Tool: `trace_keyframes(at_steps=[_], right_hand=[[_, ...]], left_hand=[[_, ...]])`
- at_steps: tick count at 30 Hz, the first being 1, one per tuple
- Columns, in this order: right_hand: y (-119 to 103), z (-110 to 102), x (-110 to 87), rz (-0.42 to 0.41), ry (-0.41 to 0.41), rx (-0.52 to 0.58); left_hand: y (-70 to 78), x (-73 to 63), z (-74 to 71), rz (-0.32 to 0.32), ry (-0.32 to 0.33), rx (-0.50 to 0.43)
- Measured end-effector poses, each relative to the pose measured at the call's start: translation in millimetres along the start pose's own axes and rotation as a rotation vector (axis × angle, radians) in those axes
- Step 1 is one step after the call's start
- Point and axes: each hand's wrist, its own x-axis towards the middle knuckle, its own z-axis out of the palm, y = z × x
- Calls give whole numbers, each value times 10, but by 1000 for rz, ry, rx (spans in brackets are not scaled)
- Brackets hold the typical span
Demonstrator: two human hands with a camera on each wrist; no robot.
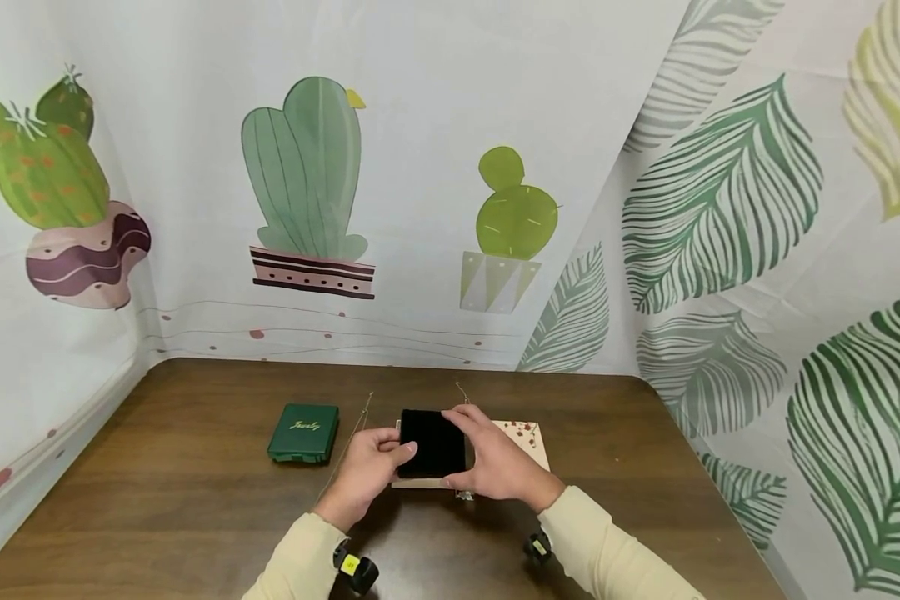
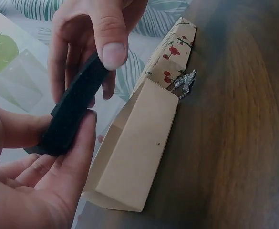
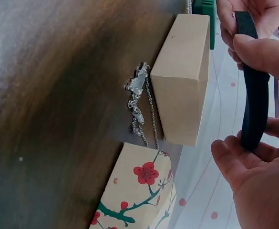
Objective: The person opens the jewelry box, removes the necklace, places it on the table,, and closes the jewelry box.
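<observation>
Both hands hold a thin, square, black, velvety pad [image 1: 427, 446] above a cream box [image 2: 134, 148]. My left hand [image 1: 366, 467] pinches one side, its thumb over the face and fingers underneath. The right hand [image 1: 498, 458] grips the opposite side, with thumb and fingers on two edges; the right wrist view shows the pad [image 3: 256, 100] edge-on between them. Below, the box [image 3: 182, 52] looks open-topped; its inside is mostly hidden. Beside it lies a cream lid with red blossoms [image 3: 146, 172]. A silver necklace with clear stones [image 3: 138, 83] rests between box and lid.
A green jewelry case [image 1: 303, 433] stands closed on the brown wooden table [image 1: 195, 500], left of the hands. One thin chain [image 1: 362, 417] lies between that case and the box, and another chain end [image 1: 461, 390] shows behind the right hand. Printed cloth hangs behind the table.
</observation>
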Motion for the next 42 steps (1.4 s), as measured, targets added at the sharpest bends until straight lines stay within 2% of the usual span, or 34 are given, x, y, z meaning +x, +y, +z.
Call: trace_keyframes(at_steps=[5, 10, 12, 16, 20, 28, 33, 42], right_hand=[[23, 10, 34, 11, 1, -4], [74, 19, 57, 44, -12, -25], [92, 28, 62, 58, -28, -29], [112, 49, 71, 65, -60, -23], [124, 58, 92, 57, -73, -35], [143, 64, 128, 62, -90, -60], [145, 86, 140, 70, -98, -50], [140, 62, 164, 108, -122, -56]], left_hand=[[-19, 39, -45, 40, 42, 48], [-24, 78, -115, 124, 79, 191], [-31, 85, -139, 139, 47, 274], [-65, 100, -165, 136, -80, 391], [-94, 132, -172, 149, -179, 457], [-115, 247, -223, 212, -324, 549], [-142, 318, -216, 221, -352, 606], [-146, 336, -177, 214, -306, 667]])
